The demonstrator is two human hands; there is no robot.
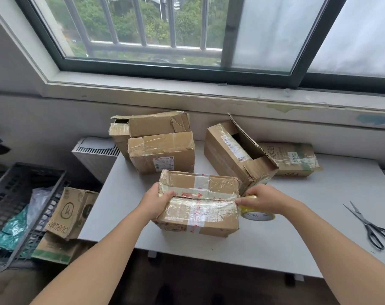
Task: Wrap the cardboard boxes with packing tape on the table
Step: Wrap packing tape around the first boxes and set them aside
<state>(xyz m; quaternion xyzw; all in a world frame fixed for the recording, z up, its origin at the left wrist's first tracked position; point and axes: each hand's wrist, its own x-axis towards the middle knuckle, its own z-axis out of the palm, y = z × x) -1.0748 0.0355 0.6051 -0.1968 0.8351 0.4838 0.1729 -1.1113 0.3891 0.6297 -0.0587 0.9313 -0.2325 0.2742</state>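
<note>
daylight came through a wide sliding window [143, 29] with a dark green frame; metal bars [141, 20] and green trees showed beyond the clear pane, and the right panes [264, 29] were frosted. below the pale sill [187, 89] ran a grey wall [55, 119]. a white desk [297, 238] stood against it, a ribbed white heater [94, 155] at its left, a black plastic crate [22, 183] further left.

Worn, tape-covered cardboard box [198, 208] near table [297, 238] front, tape roll [256, 214] just beside (open box [237, 150] behind)
</note>
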